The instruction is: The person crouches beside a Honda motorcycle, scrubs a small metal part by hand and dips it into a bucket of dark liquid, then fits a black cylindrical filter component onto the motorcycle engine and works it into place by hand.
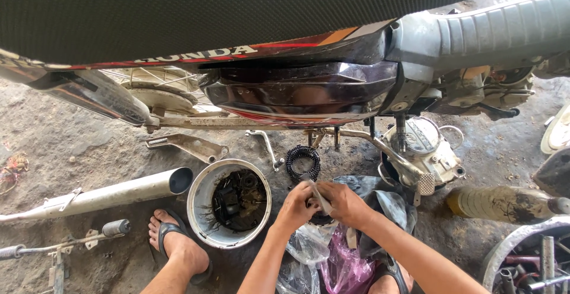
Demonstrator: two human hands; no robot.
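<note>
Both hands meet over the plastic bags (pixel 332 264); the left hand (pixel 295 208) and right hand (pixel 339 202) pinch a pale strip (pixel 319 197), fingers clamped; its long axis slants up-left toward the dark toothed ring (pixel 303 163).

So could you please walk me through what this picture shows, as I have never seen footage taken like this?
The single picture comes from a camera worn on a person's head, looking down, so the two bare arms at the bottom are their own. The left hand and right hand meet over a small dark part and together pinch a pale strip; what the part is cannot be told. Above them stands a motorcycle on oily dirt ground. On the ground lie a white bucket with dark greasy parts inside, a grey metal pipe, a black toothed ring and pink and clear plastic bags. The person's sandalled foot rests beside the bucket.
</note>
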